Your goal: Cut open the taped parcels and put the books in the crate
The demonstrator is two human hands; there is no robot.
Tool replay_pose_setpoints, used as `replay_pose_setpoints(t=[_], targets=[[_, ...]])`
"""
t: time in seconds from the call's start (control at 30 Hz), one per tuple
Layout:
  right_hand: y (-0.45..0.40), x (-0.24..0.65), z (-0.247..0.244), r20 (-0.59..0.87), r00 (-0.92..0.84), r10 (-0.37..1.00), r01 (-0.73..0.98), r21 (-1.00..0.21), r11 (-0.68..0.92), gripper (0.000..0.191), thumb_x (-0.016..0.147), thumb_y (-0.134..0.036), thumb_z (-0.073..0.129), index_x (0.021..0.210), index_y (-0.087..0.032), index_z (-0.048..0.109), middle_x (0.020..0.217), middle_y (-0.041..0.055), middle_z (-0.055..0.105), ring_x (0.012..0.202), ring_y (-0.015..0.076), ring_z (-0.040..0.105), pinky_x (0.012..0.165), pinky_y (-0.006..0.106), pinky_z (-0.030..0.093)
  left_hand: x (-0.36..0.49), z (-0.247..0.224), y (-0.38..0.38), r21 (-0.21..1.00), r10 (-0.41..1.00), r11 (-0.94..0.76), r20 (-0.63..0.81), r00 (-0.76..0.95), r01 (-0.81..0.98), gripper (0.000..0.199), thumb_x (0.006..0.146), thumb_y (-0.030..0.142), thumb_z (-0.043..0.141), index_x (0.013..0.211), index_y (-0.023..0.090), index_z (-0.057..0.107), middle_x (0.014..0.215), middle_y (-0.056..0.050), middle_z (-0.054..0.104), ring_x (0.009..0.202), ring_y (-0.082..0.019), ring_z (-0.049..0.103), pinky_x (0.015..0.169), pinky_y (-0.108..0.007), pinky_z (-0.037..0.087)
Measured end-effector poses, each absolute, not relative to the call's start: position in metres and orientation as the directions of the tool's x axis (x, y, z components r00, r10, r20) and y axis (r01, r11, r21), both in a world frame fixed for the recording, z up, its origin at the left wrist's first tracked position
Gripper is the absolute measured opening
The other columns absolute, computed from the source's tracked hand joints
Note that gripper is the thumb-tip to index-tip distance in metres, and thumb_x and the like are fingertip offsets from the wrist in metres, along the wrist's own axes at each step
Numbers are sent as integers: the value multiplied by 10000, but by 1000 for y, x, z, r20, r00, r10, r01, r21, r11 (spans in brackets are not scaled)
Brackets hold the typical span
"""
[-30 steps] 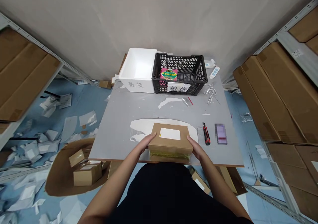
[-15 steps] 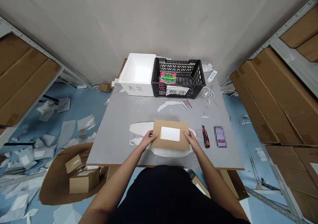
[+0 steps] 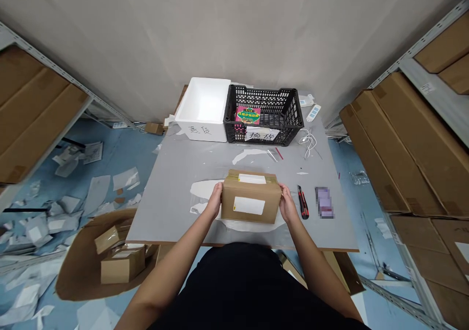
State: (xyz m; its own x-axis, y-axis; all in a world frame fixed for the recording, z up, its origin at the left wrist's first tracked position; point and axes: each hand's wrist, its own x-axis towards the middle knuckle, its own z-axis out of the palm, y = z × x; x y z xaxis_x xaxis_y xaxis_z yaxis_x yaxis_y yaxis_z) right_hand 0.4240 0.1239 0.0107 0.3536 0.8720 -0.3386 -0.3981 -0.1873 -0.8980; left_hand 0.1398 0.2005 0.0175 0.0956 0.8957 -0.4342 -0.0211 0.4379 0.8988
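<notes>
A brown cardboard box (image 3: pixel 251 198) stands on the grey table top (image 3: pixel 176 198), on a white patch of film or paper, with a white label on its near face and another on top. Yellow tape shows along its far top edge. My left hand (image 3: pixel 215 201) grips its left side, and my right hand (image 3: pixel 287 204) grips its right side. A red-and-black utility knife (image 3: pixel 303 202) lies a little to the right of my right hand, not touching it. Beyond it is a flat item (image 3: pixel 324 203) blurred out of recognition.
At the far edge stand a white foam box (image 3: pixel 202 109) and a black plastic crate (image 3: pixel 264 115) holding a pink-and-green booklet. A white cable (image 3: pixel 308 142) lies nearby. Small cartons sit on cardboard (image 3: pixel 78 261) at lower left. Paper scraps litter the floor; shelves of flat cartons flank the table.
The box has been turned, so the label once on top now faces me and a second label shows on top. Both hands stay on its sides.
</notes>
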Motion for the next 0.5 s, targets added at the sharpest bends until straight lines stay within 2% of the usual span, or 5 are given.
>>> replay_pose_setpoints(t=[0.13, 0.27, 0.33, 0.4, 0.5], targets=[[96, 417, 4, -321, 412, 853, -335, -924, -186, 415, 777, -563, 646, 1069, -271, 602, 1225, 47, 627, 1130, 236, 586, 940, 384, 485, 123, 14, 180, 891, 889, 452, -454, 60, 48, 479, 782, 671, 569, 988, 239, 531, 966, -23, 623, 882, -175, 592, 717, -267, 463], [78, 410, -3, -310, 411, 857, -207, -948, -243, 574, 780, -486, 669, 1291, -289, 497, 1348, 72, 545, 1223, 249, 528, 1027, 429, 435, 115, 5, 162, 902, 901, 429, -432, 52, 50, 558, 701, 579, 708, 1079, 237, 480, 964, -24, 620, 913, -183, 615, 796, -293, 469], [73, 408, -1, -241, 412, 879, -42, -968, -246, 594, 824, -457, 613, 1369, -289, 448, 1431, 78, 470, 1300, 265, 458, 1076, 473, 386, 112, 3, 155, 894, 890, 446, -449, 84, 49, 661, 713, 550, 708, 1233, 246, 436, 1055, -52, 622, 988, -197, 621, 860, -322, 470], [68, 404, 4, -104, 369, 924, 233, -952, -201, 518, 870, -385, 542, 1373, -283, 478, 1474, 70, 425, 1381, 279, 350, 1136, 520, 289, 109, 3, 150, 887, 876, 453, -462, 139, 89, 737, 746, 524, 691, 1362, 255, 388, 1180, -83, 602, 1105, -218, 594, 945, -349, 446], [65, 392, 11, 26, 123, 992, 567, -822, -49, 428, 903, -259, 443, 1309, -291, 575, 1463, 51, 448, 1418, 274, 284, 1179, 537, 185, 108, 5, 142, 905, 882, 407, -425, 203, 126, 700, 801, 509, 643, 1413, 261, 408, 1395, -94, 503, 1305, -242, 462, 1066, -357, 365]])
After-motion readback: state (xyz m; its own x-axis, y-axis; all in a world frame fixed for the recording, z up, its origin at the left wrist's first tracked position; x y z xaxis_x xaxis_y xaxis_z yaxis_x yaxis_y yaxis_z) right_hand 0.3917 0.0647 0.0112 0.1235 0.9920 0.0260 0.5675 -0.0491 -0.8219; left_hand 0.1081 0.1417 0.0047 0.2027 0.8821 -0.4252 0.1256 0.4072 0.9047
